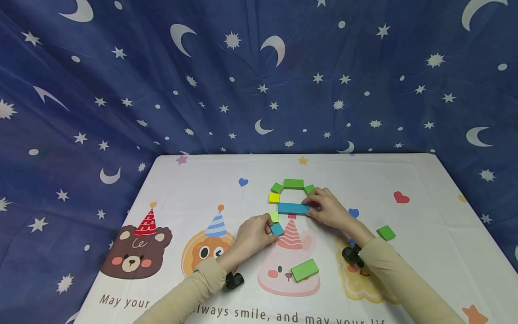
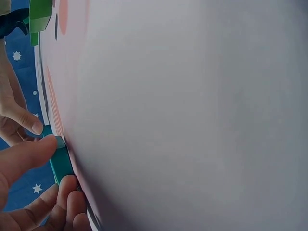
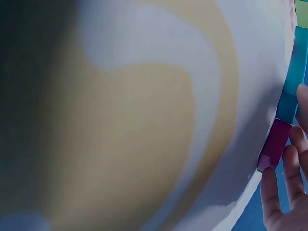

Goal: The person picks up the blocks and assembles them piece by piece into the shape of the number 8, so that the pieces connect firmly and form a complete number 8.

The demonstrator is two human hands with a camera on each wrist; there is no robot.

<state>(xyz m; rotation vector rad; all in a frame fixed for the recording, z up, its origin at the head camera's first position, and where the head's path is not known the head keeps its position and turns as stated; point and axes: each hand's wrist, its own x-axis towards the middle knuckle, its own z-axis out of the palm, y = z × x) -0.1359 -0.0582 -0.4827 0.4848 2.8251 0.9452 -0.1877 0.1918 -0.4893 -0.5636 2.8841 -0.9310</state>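
My left hand pinches a small teal block between thumb and fingers, low against the tabletop. Just above it lies a lime block. My right hand holds a dark red block at the right end of a long blue block, with a digit also touching the blue one. Most of the red block is hidden by fingers in the head view. Beyond the blue block, a yellow block, a small green block, a longer green block and another small green block form an arch.
A loose green block lies between the forearms, on the printed rabbit. Another green block lies to the right of my right wrist. The white printed table cover ends at a blue star-patterned curtain.
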